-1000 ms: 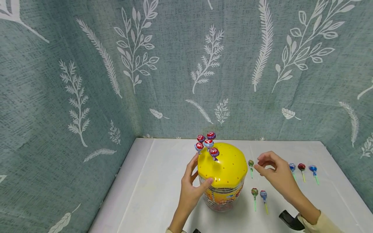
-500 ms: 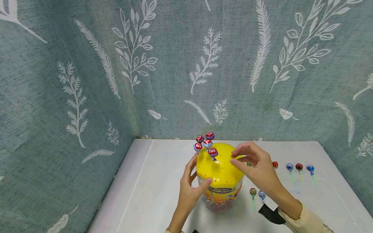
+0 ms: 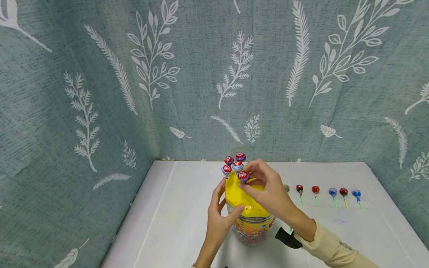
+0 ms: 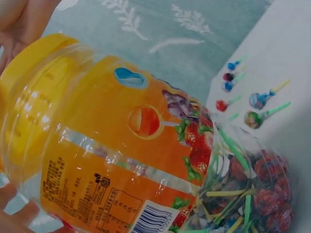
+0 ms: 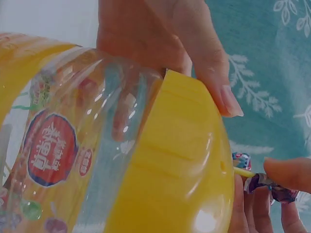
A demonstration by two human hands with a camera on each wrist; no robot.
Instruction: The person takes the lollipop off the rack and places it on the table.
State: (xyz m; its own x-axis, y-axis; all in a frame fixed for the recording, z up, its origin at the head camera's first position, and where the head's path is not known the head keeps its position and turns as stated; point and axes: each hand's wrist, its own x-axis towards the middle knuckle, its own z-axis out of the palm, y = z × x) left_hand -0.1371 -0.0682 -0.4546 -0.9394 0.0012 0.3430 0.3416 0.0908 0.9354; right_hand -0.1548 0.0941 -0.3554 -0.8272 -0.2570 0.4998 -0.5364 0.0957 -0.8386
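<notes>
A clear plastic jar [image 3: 252, 227] with a domed yellow lid [image 3: 236, 195] stands on the table. My left hand [image 3: 219, 217] grips it at the lid, fingers on the far left and thumb at the front. Several wrapped lollipops [image 3: 228, 160] stick up out of small holes in the lid. With thumb and fingers, my right hand [image 3: 268, 188] pinches the nearest of these, a purple-wrapped lollipop [image 3: 243, 176]; the right wrist view shows its yellow stick [image 5: 243, 172] meeting the lid. Inside the jar's bottom lie several more lollipops [image 4: 243, 194].
To the jar's right, several lollipops lie in a row on the white table, among them a red one [image 3: 315, 190] and a blue one [image 3: 356, 193]. Two nearer ones, mostly behind my right arm in the head view, show in the left wrist view. A patterned curtain [image 3: 201, 74] closes the back.
My right hand has moved left from beside the loose lollipops, across the lid, and now pinches the nearest upright lollipop. My left hand keeps its hold on the jar.
</notes>
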